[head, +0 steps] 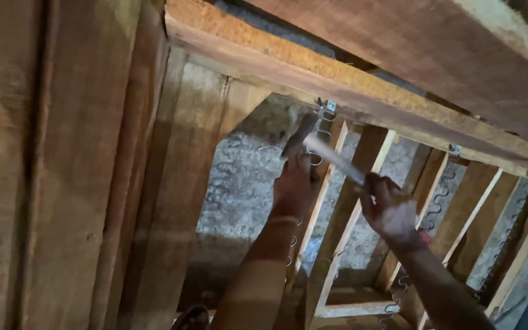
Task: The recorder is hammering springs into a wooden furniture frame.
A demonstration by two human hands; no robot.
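While the right hand [389,208] grips a blurred hammer [319,150], the left hand [293,183] pinches something hidden.

Head camera looking down at close range, facing into a wooden frame [362,91], both hands showing mid-picture
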